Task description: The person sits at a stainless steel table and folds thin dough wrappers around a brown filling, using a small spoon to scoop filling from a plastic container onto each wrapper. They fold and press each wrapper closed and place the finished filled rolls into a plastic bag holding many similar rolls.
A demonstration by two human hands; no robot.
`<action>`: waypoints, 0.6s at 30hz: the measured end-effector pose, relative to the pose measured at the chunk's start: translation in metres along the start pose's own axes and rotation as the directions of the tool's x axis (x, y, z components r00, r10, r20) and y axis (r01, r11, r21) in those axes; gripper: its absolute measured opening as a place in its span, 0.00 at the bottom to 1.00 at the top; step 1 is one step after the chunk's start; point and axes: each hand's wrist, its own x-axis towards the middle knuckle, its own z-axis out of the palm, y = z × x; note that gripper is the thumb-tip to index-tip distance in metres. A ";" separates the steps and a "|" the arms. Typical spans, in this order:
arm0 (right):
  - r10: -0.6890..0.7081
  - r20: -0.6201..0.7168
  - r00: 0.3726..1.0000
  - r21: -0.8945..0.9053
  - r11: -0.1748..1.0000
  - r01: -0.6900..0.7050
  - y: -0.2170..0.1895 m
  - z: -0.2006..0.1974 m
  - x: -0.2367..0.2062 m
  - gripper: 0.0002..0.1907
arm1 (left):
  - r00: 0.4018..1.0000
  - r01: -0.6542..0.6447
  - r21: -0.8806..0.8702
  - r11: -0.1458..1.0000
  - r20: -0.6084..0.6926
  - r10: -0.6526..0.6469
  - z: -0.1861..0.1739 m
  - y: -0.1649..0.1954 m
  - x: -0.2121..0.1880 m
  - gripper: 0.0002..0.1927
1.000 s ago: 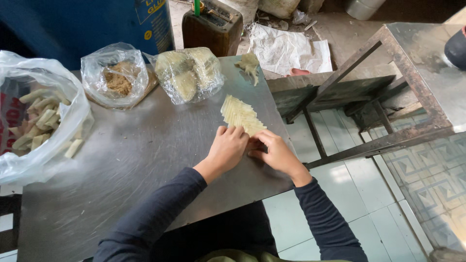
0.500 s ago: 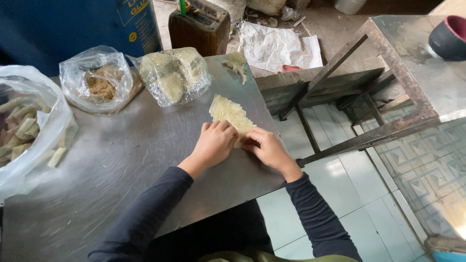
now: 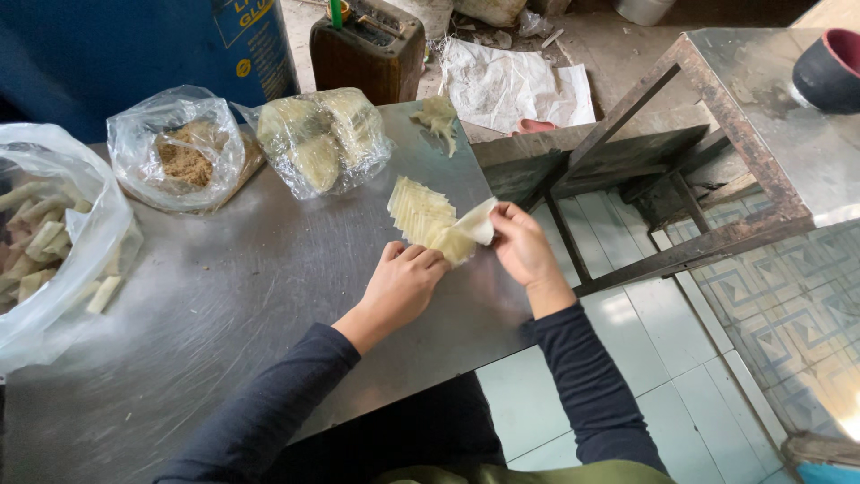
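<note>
A fanned stack of thin pale-yellow wrapper sheets (image 3: 419, 213) lies on the steel table (image 3: 251, 305) near its right edge. My left hand (image 3: 401, 285) presses down on the near end of the stack with curled fingers. My right hand (image 3: 520, 246) pinches the top sheet (image 3: 475, 224), which is peeled up and folded away from the stack. Both arms wear dark long sleeves.
A clear bag of stacked wrappers (image 3: 321, 139) and a bag of brown crumbly filling (image 3: 184, 154) sit at the back. A large bag of rolled pieces (image 3: 45, 251) is at left. A brown jerrycan (image 3: 367, 49), a metal frame (image 3: 681, 179) and a dark bowl (image 3: 829, 72) are nearby.
Both hands rested together on the stack's near end before; now my right hand has lifted one sheet off to the right while my left hand holds the stack down.
</note>
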 end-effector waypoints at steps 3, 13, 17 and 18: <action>0.037 -0.030 0.999 0.052 0.998 -0.035 -0.024 0.005 0.016 0.06 | 0.999 0.026 -0.104 0.994 -0.029 -0.029 -0.003 0.003 -0.003 0.15; -0.037 0.100 0.994 -0.302 0.951 0.066 0.015 0.147 0.040 0.03 | 0.567 0.577 -0.811 0.098 0.311 -0.763 -0.064 -0.085 -0.059 0.16; -0.266 0.442 0.857 -0.687 0.514 0.514 0.059 0.214 0.011 0.03 | 0.428 0.577 -0.807 -0.131 0.434 -0.792 -0.083 -0.104 -0.090 0.18; -0.189 0.522 0.832 -0.684 0.489 0.541 0.063 0.224 0.003 0.05 | 0.410 0.568 -0.807 -0.163 0.449 -0.794 -0.086 -0.102 -0.095 0.19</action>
